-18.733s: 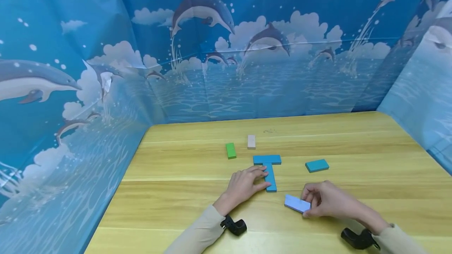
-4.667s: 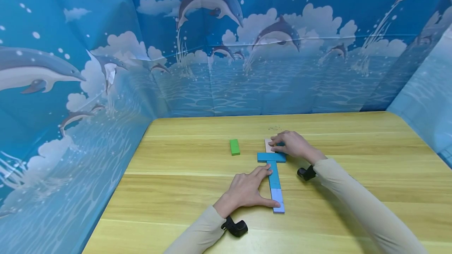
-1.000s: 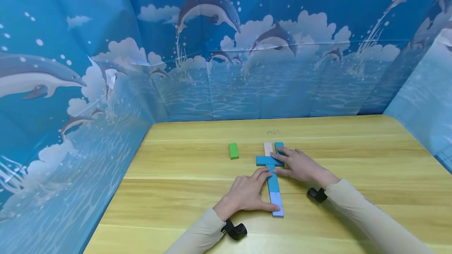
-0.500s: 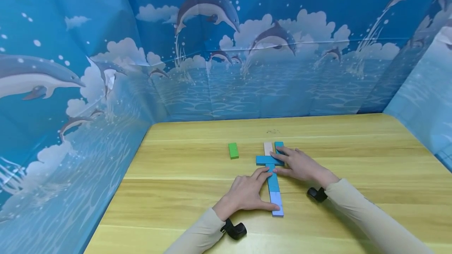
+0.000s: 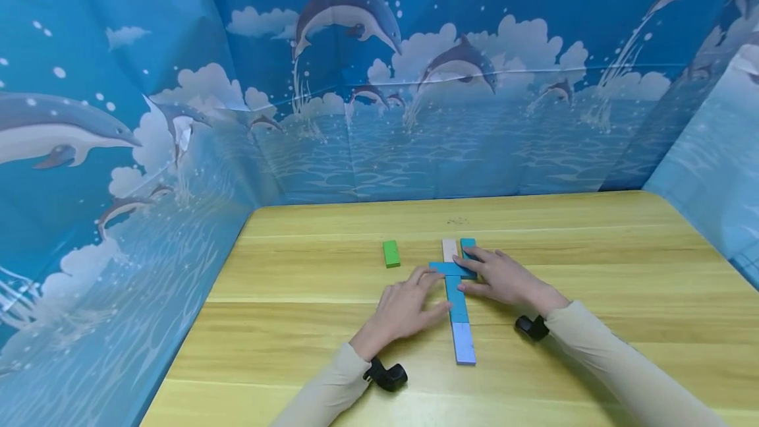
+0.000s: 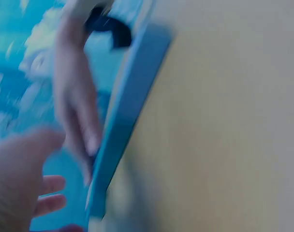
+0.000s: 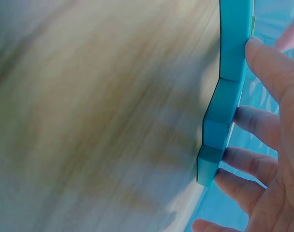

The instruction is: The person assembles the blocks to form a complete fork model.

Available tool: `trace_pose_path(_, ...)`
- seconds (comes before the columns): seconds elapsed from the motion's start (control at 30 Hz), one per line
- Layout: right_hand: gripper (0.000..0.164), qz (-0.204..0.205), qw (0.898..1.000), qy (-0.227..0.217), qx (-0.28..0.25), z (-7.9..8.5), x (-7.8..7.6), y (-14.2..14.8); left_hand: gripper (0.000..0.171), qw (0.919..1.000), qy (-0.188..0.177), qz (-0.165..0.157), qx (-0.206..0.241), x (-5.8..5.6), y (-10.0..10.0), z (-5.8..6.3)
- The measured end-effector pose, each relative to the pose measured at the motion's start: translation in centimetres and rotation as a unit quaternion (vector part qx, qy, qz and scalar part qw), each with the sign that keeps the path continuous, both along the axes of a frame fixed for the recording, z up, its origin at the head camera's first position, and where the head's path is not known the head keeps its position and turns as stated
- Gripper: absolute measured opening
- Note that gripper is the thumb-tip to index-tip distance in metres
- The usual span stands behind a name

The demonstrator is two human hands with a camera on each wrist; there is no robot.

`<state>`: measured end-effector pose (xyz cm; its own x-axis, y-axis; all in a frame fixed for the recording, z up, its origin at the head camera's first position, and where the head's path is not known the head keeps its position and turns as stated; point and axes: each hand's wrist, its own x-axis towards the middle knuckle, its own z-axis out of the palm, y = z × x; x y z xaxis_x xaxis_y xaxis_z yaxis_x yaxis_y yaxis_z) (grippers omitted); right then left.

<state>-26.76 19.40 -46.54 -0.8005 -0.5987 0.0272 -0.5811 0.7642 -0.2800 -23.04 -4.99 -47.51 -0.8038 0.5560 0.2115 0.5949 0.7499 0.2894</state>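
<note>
Flat blocks form an upright figure in the head view: a blue crossbar block [image 5: 441, 268], a blue stem block [image 5: 456, 295] below it, and a lavender block [image 5: 464, 344] at the stem's near end. A pinkish-white block [image 5: 449, 249] and a teal block [image 5: 467, 243] stand side by side beyond the crossbar, with a narrow gap between them. My right hand [image 5: 504, 278] rests its fingertips on the teal block and crossbar, its thumb at the stem. My left hand [image 5: 402, 308] hovers spread at the figure's left side; whether its fingertips touch is unclear.
A green block [image 5: 391, 254] lies apart on the wooden table [image 5: 308, 335], left of the figure. Dolphin-printed sheeting [image 5: 379, 143] rises behind the table and along its sides. Black wrist cameras [image 5: 387, 375] are strapped to both wrists.
Lavender, white and teal blocks have joined the blue T since the first frame. Just now my left hand has come off the stem and lavender block, moving left; my right hand stays put.
</note>
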Motion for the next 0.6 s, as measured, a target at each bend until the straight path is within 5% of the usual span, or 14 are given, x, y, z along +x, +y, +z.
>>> trace_pose_path(0.17,0.067,-0.005,1.000,-0.006,0.002,0.2,0.0,0.0,0.038,0.9938,0.016,0.094,0.058,-4.1,-2.9,1.4)
trace_pose_path(0.33,0.067,-0.006,1.000,-0.012,-0.001,0.2,0.1,0.1,0.052,0.9837,-0.086,0.141,0.072,-7.8,-5.6,1.9)
trace_pose_path(0.43,0.066,-0.005,1.000,-0.009,-0.004,0.2,0.2,0.0,0.055,0.9765,-0.135,0.144,0.087,-8.7,-6.7,1.4)
trace_pose_path(0.6,0.065,-0.002,1.000,-0.001,-0.004,0.1,0.3,0.1,0.048,0.9720,-0.157,0.143,0.100,-9.7,-7.1,0.5)
